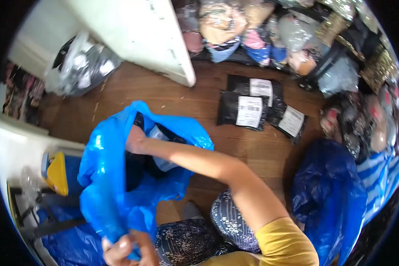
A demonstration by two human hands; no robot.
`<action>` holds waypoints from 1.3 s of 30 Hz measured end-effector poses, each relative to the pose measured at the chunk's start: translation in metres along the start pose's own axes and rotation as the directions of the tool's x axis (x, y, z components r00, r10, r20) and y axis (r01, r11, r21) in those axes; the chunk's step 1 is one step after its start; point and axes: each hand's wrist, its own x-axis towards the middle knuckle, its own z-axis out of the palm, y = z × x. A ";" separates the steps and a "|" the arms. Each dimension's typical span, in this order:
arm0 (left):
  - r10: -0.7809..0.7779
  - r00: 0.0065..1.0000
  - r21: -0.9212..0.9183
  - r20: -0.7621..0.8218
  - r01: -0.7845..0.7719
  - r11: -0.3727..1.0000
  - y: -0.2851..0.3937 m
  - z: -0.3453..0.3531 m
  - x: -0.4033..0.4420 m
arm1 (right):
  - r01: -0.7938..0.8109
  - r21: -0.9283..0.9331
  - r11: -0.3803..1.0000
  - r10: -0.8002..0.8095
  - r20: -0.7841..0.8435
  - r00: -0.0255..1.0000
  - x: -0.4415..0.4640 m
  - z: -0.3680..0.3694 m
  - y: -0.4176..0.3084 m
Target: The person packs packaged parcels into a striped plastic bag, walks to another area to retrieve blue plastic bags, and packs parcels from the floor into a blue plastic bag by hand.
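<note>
A large bright blue plastic bag (103, 155) stands wide-mouthed in front of me. My left hand (131, 249) is closed on the near edge of its rim, with blue plastic bunched between the fingers. Across the bag's mouth reaches my right arm, and my right hand (136, 139) is inside near the far left wall. Its fingers are hidden in the dark of the bag, so whether they hold anything does not show. Beside the wrist, inside the bag, lies a black parcel with a white label (164, 163).
Three black labelled parcels (239, 110) lie on the wooden floor (199, 111). A dark blue bag (326, 190) stands at right. Clear-wrapped goods (292, 35) fill the upper right. A white door (142, 31), a grey plastic bag (86, 66) and a yellow-and-blue container (60, 174) are at left.
</note>
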 end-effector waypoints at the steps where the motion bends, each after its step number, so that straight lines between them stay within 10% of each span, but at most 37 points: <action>1: 0.072 0.996 -0.050 -0.055 -0.075 0.996 -0.003 -0.006 -0.001 | 0.064 -0.039 0.997 -0.066 -0.031 0.997 -0.007 -0.001 0.008; 4: 0.198 0.936 -0.227 -0.292 -0.269 0.936 -0.009 -0.029 0.004 | 0.037 -0.247 0.968 -0.129 -0.368 0.921 -0.063 0.016 0.020; 6: 0.215 0.900 -0.296 -0.380 -0.338 0.893 -0.015 -0.039 0.013 | 0.086 0.156 0.984 -0.117 0.208 0.971 -0.109 -0.061 0.014; 7: 0.220 0.889 -0.313 -0.402 -0.358 0.880 -0.017 -0.042 0.016 | -0.083 0.382 0.920 0.046 0.104 0.994 -0.138 -0.092 0.009; 8: 0.220 0.882 -0.319 -0.416 -0.368 0.873 -0.020 -0.043 0.019 | -0.182 0.222 0.958 0.208 -0.101 0.973 -0.161 -0.112 0.023; 9: 0.205 0.871 -0.315 -0.447 -0.367 0.875 -0.022 -0.040 0.022 | 0.031 -0.121 0.992 -0.078 -0.412 0.908 -0.185 -0.131 0.074; 11: 0.121 0.810 -0.291 -0.574 -0.340 0.894 -0.022 -0.022 0.030 | -0.467 0.215 0.858 0.433 -0.790 0.433 -0.235 -0.174 0.149; 14: 0.124 0.808 -0.202 -0.576 -0.287 0.936 -0.025 -0.016 0.040 | -0.566 0.415 0.712 0.447 -0.890 -0.089 -0.311 -0.201 0.284; 17: 0.115 0.845 -0.225 -0.522 -0.267 0.937 -0.031 -0.008 0.047 | -0.798 0.379 0.468 0.499 -0.859 -0.115 -0.312 -0.161 0.318; 19: 0.117 0.862 -0.232 -0.494 -0.260 0.937 -0.034 -0.008 0.049 | -0.728 0.420 0.542 0.627 -0.779 0.018 -0.295 -0.155 0.267; 23: 0.128 0.906 -0.060 -0.403 -0.166 0.984 -0.035 -0.015 0.049 | -0.228 0.703 0.673 0.719 -0.551 0.423 -0.294 -0.180 0.185; 25: 0.140 0.923 -0.063 -0.359 -0.174 0.983 -0.039 -0.022 0.050 | -0.262 0.765 0.588 0.808 -0.539 0.239 -0.309 -0.215 0.122; 30: 0.077 0.898 -0.275 -0.434 -0.213 0.938 -0.038 -0.015 0.057 | 0.311 0.659 0.685 0.677 -0.734 0.063 -0.423 -0.287 0.172; 32: 0.098 0.889 -0.239 -0.448 -0.225 0.945 -0.036 -0.012 0.059 | 0.186 0.596 0.781 0.616 -0.784 -0.073 -0.452 -0.284 0.193; 37: 0.176 0.892 -0.164 -0.416 -0.264 0.950 -0.033 -0.015 0.057 | 0.281 0.825 0.490 0.861 -0.509 -0.005 -0.474 -0.242 0.202; 39: 0.175 0.881 -0.162 -0.440 -0.269 0.949 -0.031 -0.014 0.057 | 0.173 0.763 0.622 0.782 -0.617 -0.091 -0.464 -0.241 0.178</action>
